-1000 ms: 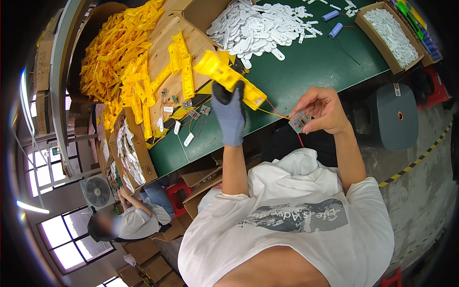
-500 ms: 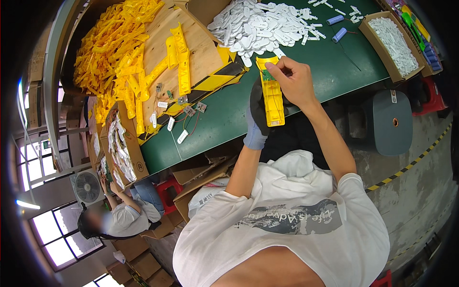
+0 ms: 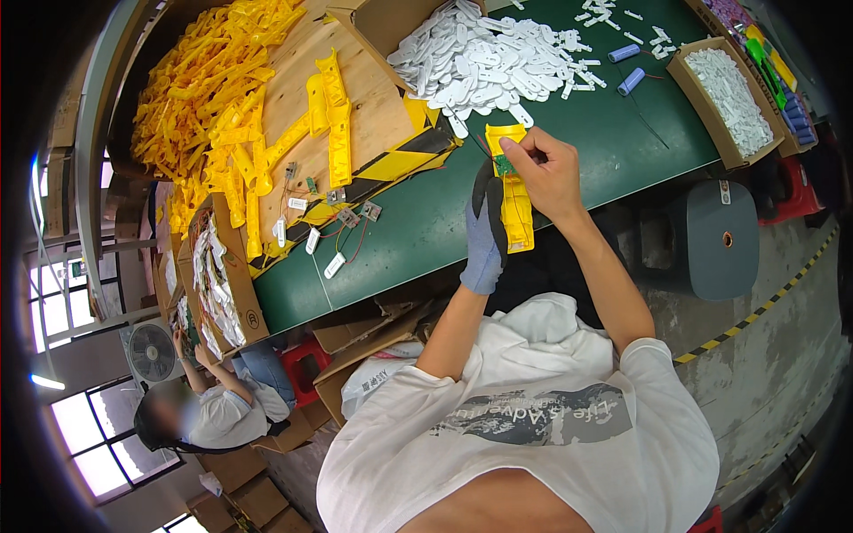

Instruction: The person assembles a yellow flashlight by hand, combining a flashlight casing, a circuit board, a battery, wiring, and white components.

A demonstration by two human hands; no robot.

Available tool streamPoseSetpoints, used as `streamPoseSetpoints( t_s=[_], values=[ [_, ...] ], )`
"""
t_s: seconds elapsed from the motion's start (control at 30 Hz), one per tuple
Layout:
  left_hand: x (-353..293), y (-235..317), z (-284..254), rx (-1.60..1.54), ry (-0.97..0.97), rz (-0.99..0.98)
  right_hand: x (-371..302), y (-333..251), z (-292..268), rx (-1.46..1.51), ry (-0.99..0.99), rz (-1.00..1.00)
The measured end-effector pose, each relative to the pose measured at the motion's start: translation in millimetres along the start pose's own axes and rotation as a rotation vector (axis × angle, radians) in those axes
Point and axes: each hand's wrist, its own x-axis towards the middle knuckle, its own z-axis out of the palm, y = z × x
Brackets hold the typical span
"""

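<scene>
A long yellow plastic shell [image 3: 516,220], open side up, lies in my gloved left hand [image 3: 485,222]. The grey-and-black glove wraps its left side, and some of the fingers are hidden beneath it. Near the shell's far end sits a small green circuit board [image 3: 504,165] with thin wires. My bare right hand [image 3: 553,176] is closed over that end, thumb and fingers pinched at the board; its fingertips partly cover what they grip.
White plastic pieces [image 3: 498,67] are heaped on the green table [image 3: 391,213]. Yellow shells [image 3: 204,98] pile up at left, near wired parts [image 3: 333,265]. Two purple cylindrical cells [image 3: 631,82] lie right, beside a box of white parts [image 3: 729,98]. A co-worker [image 3: 227,409] sits at lower left.
Both hands and the yellow shell sit slightly lower in the picture. Dark wires now show left of the shell's far end, and more of the left glove's fingers is visible.
</scene>
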Motion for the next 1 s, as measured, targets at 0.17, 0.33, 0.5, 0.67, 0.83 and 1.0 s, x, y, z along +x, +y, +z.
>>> streamPoseSetpoints(
  t_s=[0.17, 0.33, 0.5, 0.67, 0.83, 1.0],
  values=[
    [3, -7, 1, 0.072, 0.017, 0.066, 1, 3, -2, -0.014, 0.024, 0.037],
    [-2, 9, 7, -0.073, -0.009, -0.042, 3, 11, -7, 0.005, 0.007, 0.082],
    [2, 2, 3, -0.034, -0.018, -0.05, 3, 10, -7, 0.026, -0.014, 0.082],
    [3, -1, 1, 0.037, -0.04, 0.02, 1, 11, -9, -0.022, -0.041, 0.064],
    [2, -1, 0, -0.018, -0.054, -0.01, 0, 10, -8, 0.026, -0.021, 0.07],
    [3, -1, -1, -0.141, -0.094, -0.069, 1, 12, -10, 0.028, -0.036, 0.092]
  ],
)
